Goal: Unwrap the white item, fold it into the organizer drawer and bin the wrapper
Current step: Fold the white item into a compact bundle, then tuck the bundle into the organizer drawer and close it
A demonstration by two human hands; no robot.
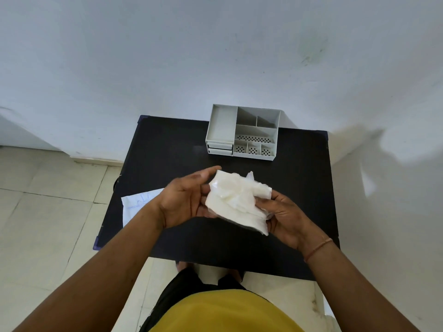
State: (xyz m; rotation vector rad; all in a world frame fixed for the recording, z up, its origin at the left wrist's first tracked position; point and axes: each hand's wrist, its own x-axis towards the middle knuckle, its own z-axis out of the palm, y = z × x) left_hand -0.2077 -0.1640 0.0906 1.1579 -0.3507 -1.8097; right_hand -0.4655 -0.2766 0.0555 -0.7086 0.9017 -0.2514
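Above the middle of the black desk (167,149), the person holds the white item (236,200), soft and crumpled, with clear wrapper (250,175) still clinging to its top and sides. The left hand (189,200) cups it from the left with fingers loosely spread and the forefinger stretched forward, while the right hand (285,216) grips its lower right edge from beneath. The grey organizer (242,133) stands well apart at the desk's far edge, its two small drawers (220,148) closed, and a white printed bag (136,207) hangs over the left edge.
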